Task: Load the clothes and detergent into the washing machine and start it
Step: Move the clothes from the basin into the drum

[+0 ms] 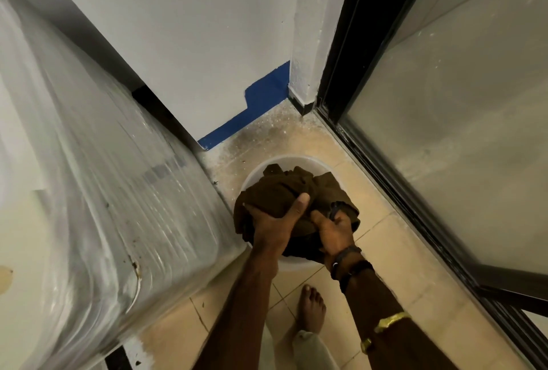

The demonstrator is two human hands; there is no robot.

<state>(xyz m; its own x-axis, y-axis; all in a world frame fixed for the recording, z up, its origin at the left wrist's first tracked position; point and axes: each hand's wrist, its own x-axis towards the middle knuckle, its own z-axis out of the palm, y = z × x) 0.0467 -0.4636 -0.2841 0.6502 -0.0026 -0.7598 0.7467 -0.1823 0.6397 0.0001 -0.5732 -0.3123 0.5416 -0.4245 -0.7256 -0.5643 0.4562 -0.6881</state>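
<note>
- My left hand (275, 222) grips the bundle of dark brown clothes (278, 188) from its left side, with the thumb pressed over the top and the fingers curled beneath.
- My right hand (336, 231) clutches the same bundle at its right edge, fingers buried in the folds.
- The clothes sit between both palms, directly over the white basin (299, 159), covering most of its opening.
- The fabric is matte and coarse-looking, crumpled into soft lumps. The basin is round, smooth and pale.
- Just left of the basin stands the washing machine (103, 191), its rounded white body wrapped in glossy, wrinkled clear film.
- Under the basin lie beige floor tiles (385, 245), dusty towards the corner behind it.
</note>
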